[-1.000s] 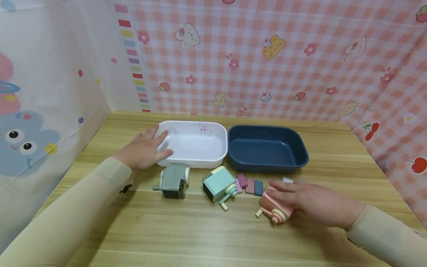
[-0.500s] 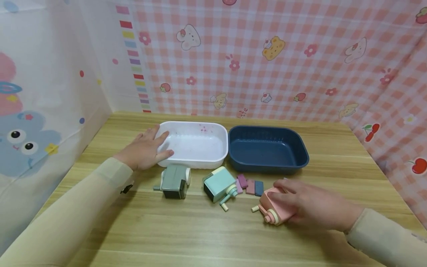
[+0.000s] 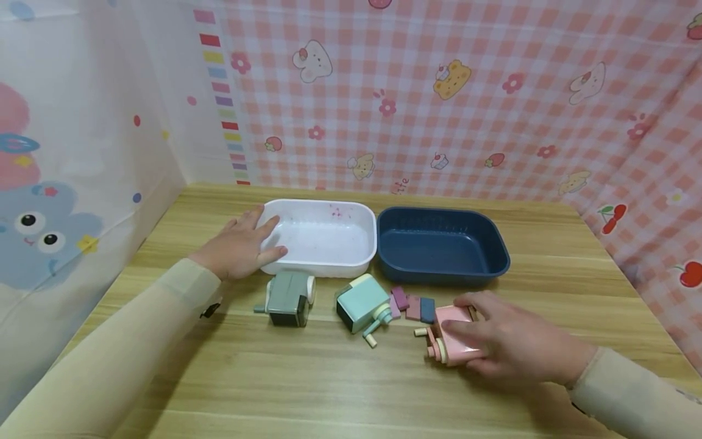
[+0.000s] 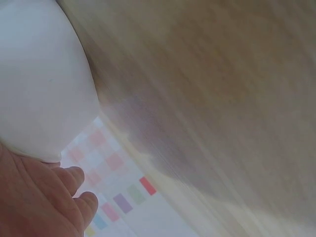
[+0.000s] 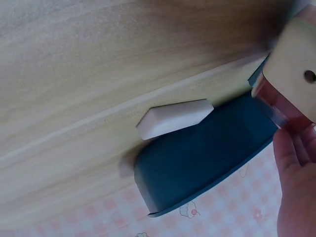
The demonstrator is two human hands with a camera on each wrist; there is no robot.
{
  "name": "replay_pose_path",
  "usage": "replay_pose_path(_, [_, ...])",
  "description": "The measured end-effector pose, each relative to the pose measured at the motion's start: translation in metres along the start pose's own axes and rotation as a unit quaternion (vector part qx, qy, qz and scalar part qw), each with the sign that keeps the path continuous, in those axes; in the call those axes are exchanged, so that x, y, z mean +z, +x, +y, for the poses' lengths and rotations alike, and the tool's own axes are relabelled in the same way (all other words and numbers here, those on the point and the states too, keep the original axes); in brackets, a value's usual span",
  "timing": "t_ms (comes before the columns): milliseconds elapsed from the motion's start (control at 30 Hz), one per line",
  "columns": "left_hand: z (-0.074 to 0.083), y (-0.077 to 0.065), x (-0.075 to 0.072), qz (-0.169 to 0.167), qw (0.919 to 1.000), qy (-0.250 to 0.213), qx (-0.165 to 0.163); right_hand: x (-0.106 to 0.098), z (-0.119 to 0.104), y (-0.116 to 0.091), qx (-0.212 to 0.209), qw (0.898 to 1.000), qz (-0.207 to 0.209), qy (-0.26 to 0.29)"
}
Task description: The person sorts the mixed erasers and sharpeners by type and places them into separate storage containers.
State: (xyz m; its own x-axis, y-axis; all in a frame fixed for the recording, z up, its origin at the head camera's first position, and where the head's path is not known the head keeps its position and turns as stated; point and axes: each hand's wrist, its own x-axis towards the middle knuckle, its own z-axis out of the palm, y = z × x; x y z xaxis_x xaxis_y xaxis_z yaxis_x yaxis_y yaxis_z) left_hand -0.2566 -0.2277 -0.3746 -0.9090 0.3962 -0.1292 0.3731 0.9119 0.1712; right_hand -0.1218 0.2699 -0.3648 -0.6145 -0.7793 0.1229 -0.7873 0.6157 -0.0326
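My right hand (image 3: 512, 341) grips a pink crank pencil sharpener (image 3: 456, 320), thumb on one side and fingers on the other. Its crank points left. In the right wrist view the sharpener's cream end plate (image 5: 294, 66) with a dark round hole shows beside the fingers. My left hand (image 3: 238, 244), fingers spread, rests on the left rim of a white plastic basin (image 3: 318, 268). The left wrist view shows the fingers (image 4: 88, 207) at the basin's outer wall. A mint crank sharpener (image 3: 362, 302) and a grey-green one (image 3: 289, 299) lie in front of the basin.
A navy basin (image 3: 444, 277) stands right of the white one. Between the mint and pink sharpeners lie several small erasers, among them a blue one (image 3: 427, 310) and a magenta one (image 3: 400, 298). A white eraser (image 5: 175, 118) lies by the navy basin in the right wrist view.
My right hand has turned the pink sharpener so its crank swings from the front toward the left. The left hand has stayed on the white basin's rim.
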Motion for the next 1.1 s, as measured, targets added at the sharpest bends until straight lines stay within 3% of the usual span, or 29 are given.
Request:
replay_pose_path(233, [0.001,0.000,-0.001,-0.002,1.0000,-0.005,-0.002,-0.002,0.004,0.003,-0.065,0.994,0.087,-0.023])
replay_pose_path(400, [0.000,0.000,-0.001,-0.003,1.0000,-0.003,-0.004,-0.010,0.006,0.014,-0.123,0.978,0.164,-0.051])
replay_pose_path(567, [-0.001,0.001,0.000,-0.003,1.0000,-0.003,-0.004,-0.020,0.006,0.032,-0.159,0.962,0.210,-0.070])
replay_pose_path(733, [0.000,0.001,0.000,-0.004,1.0000,-0.002,-0.004,-0.029,0.008,0.053,-0.186,0.950,0.233,-0.098])
replay_pose_path(1100, [0.000,0.000,-0.001,-0.004,1.0000,0.000,-0.005,-0.035,0.020,0.100,-0.219,0.935,0.238,-0.143])
